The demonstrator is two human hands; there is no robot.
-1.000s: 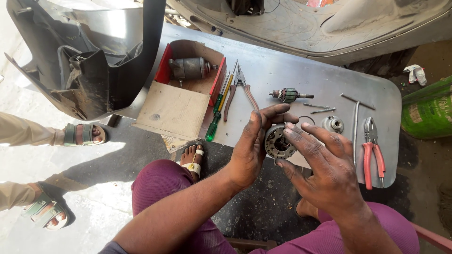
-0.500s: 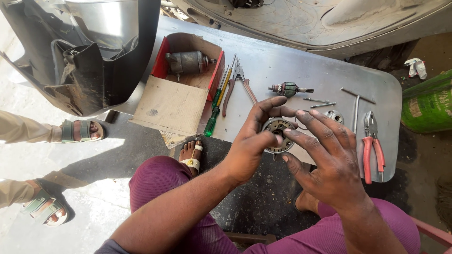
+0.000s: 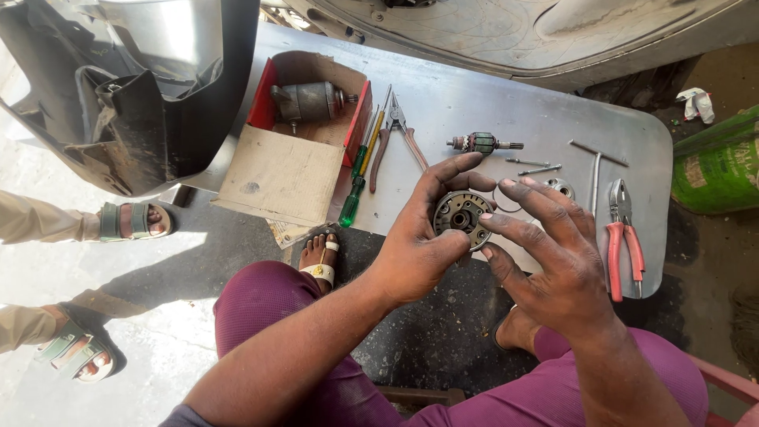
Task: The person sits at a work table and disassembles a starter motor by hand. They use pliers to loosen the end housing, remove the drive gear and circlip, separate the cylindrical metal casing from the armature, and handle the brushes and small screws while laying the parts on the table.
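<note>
A round metal motor end plate [image 3: 461, 216] is held up over the near edge of the grey metal surface [image 3: 474, 103], clamped between the thumb and curled fingers of the left hand [image 3: 419, 237]; the right hand [image 3: 553, 253] is spread open, its fingertips [image 3: 494, 224] just touching the plate's rim, nothing gripped. The step in hand is judged to be an inspection or fitting of this plate, the small parts on its face being probed. A steady left-hand hold and a fine fingertip touch from the right would be called for next. Behind, the armature [image 3: 482, 143] is laid on the surface, with loose bolts [image 3: 531, 165], long-nose pliers [image 3: 398, 134], a green-handled screwdriver [image 3: 354, 190] and red-handled pliers [image 3: 621, 229] near. At the surface's left end an open cardboard box [image 3: 285, 166] with red inner flaps is seen, a grey motor housing [image 3: 310, 101] lying inside; its plain brown flap is folded toward the viewer. A green sack-like package [image 3: 719, 162] stands at the far right.
</note>
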